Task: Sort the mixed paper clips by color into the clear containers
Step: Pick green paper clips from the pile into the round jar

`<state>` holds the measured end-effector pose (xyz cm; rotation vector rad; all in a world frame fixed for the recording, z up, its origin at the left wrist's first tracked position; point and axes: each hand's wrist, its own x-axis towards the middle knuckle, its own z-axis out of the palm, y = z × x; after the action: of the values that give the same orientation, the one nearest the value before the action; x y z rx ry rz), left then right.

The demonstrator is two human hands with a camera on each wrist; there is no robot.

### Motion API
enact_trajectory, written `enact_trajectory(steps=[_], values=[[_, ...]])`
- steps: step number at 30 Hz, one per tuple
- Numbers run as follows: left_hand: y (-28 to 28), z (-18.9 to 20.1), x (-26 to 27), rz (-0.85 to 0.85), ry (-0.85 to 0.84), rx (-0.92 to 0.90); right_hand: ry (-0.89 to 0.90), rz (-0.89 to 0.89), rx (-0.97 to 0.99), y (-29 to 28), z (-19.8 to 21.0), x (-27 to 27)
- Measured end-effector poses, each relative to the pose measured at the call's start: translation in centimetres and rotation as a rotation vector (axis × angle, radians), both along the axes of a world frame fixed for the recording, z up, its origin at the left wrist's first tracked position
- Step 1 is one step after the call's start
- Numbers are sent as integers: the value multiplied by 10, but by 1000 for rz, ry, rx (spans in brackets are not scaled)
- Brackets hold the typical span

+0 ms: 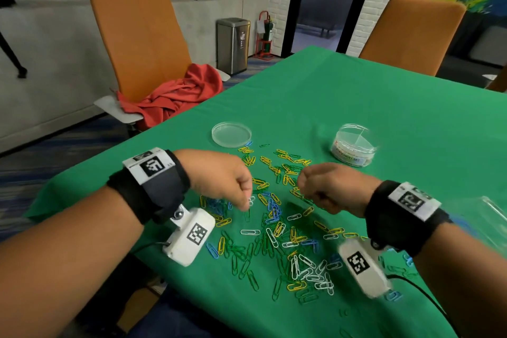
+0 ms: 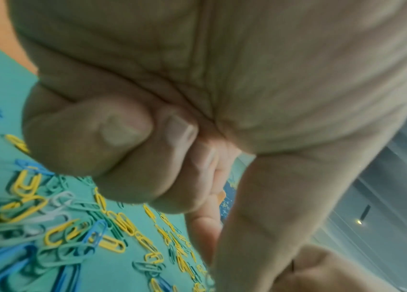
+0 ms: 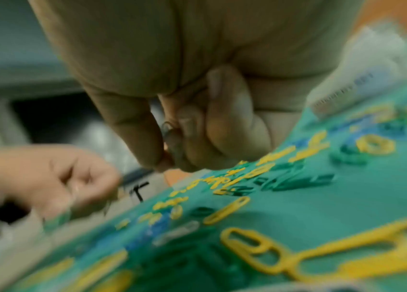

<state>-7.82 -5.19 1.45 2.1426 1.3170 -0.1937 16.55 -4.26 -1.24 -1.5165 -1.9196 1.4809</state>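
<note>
On the near bench, from front to back:
Bench: a green cloth covers it, and both forearms reach in from 6 o'clock.
Paper clips: a loose mixed spread of green, yellow, blue and white ones lies on the cloth under and between the two hands, none in any container; a small white group sits at the near edge, at about 5 o'clock of the spread.
Left hand: hovers low over the 9 o'clock side of the spread, fingers curled into the palm, thumb and forefinger tips brought together above a white clip; whether they actually pinch one cannot be told.
Right hand: over the 3 o'clock side, fingers curled, thumb pressed to the forefinger on a small dark clip; the wrist view is blurred, so its colour is unclear.
Clear lid: a shallow round dish lies flat at 11 o'clock, just beyond the spread.
Clear container: a round tub with inner dividers stands at 1 o'clock, just beyond the clips.
Orange chairs: one at 10 o'clock with a red cloth on its seat, another at 2 o'clock beyond the bench.
</note>
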Motion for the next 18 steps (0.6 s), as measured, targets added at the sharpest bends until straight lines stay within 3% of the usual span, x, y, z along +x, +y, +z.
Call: enact_trajectory(steps=[2,3,6,11,14,16,18], values=[[2,3,-4,23,-63,-20,-318,160,198,0,0,-7],[2,3,-5,29,-82,-26,-359,187,207,0,1,-8],[3,3,-8,31,-104,-60,-317,171,157,3,2,-7],[11,4,-12,135,-164,62,-520,301,452,0,4,-6],[13,4,-12,172,-206,65,-660,409,526,-6,1,-13],[9,2,-9,140,-219,20,-730,445,532,-6,-1,-16],[4,-3,-2,60,-114,-3,-718,454,514,-5,-1,-15]])
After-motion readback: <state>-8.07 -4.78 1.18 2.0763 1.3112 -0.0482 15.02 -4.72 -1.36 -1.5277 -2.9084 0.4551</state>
